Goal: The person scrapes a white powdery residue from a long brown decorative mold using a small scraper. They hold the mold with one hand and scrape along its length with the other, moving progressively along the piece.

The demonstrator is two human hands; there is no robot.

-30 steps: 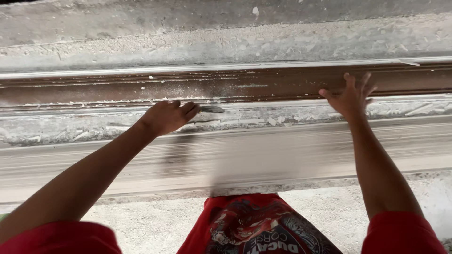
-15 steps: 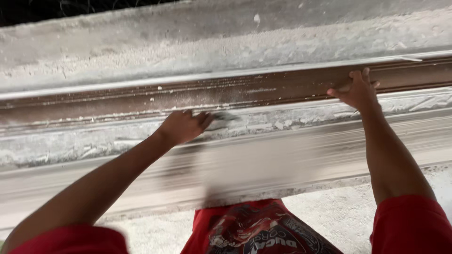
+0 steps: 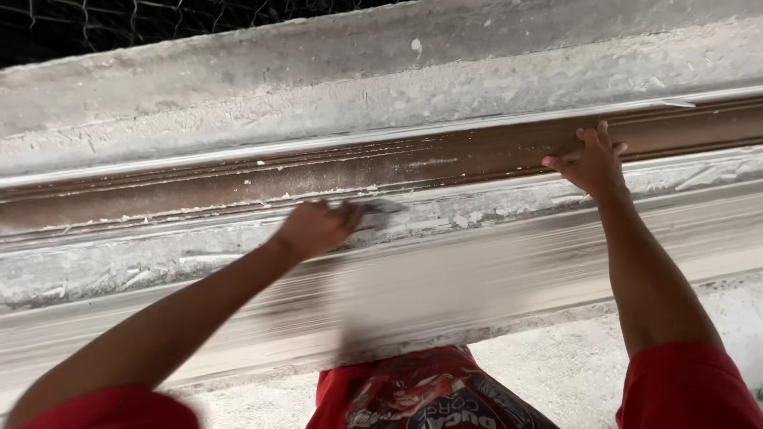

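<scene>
Scraper blade (image 3: 380, 213) in my left hand (image 3: 314, 229), working along a long plaster-crusted moulding (image 3: 445, 163).

The blade sits mid-frame, blurred, its tip against the pale crusted ledge just under the brown channel. My left fingers are clenched round its handle; my right hand (image 3: 592, 163), upper right of the frame, lies flat with fingers spread, bracing the brown strip and gripping nothing. I judge this is mid-scrape; carrying on calls for a shallow blade angle and steady pressure. Wire mesh (image 3: 159, 20) shows upper left, my red shirt (image 3: 413, 393) at bottom.

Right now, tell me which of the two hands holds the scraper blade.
The left hand; its grip closes on the blurred grey metal scraper, while the right hand rests open-fingered on the brown moulding.
</scene>
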